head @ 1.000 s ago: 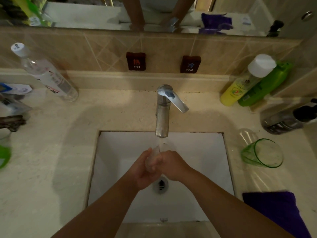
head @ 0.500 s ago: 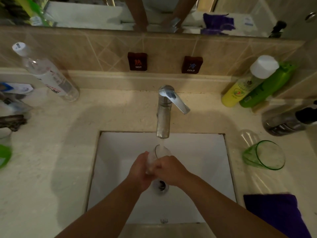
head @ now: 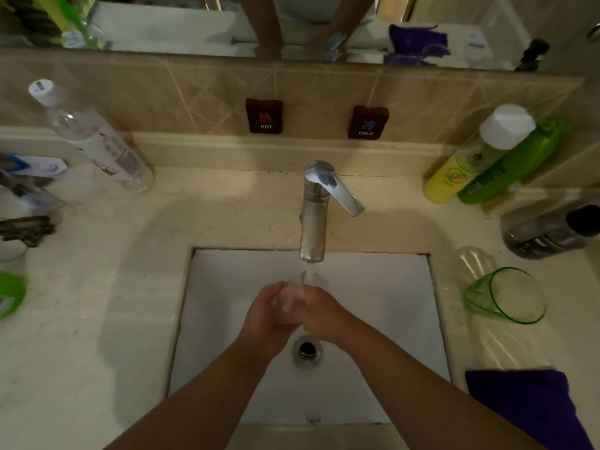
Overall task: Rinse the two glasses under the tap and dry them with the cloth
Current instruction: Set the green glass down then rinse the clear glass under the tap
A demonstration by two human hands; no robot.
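Observation:
A clear glass (head: 292,300) sits between both my hands over the white sink (head: 389,319), right under the tap (head: 313,222), with water running onto its rim. My left hand (head: 264,315) wraps its left side and my right hand (head: 319,315) curls round its right side. Most of the glass is hidden by my fingers. A green-tinted glass (head: 506,295) stands on the counter to the right of the sink. A purple cloth (head: 532,407) lies at the counter's front right.
A clear bottle (head: 94,141) leans at the back left. Yellow (head: 461,167) and green bottles (head: 516,164) stand at the back right, with a dark bottle (head: 552,232) lying below them. Small items crowd the left edge. The drain (head: 306,349) lies below my hands.
The glass has tilted and turned between my hands under the stream; its open rim, visible half a second ago, is now mostly covered. Both hands stay over the drain.

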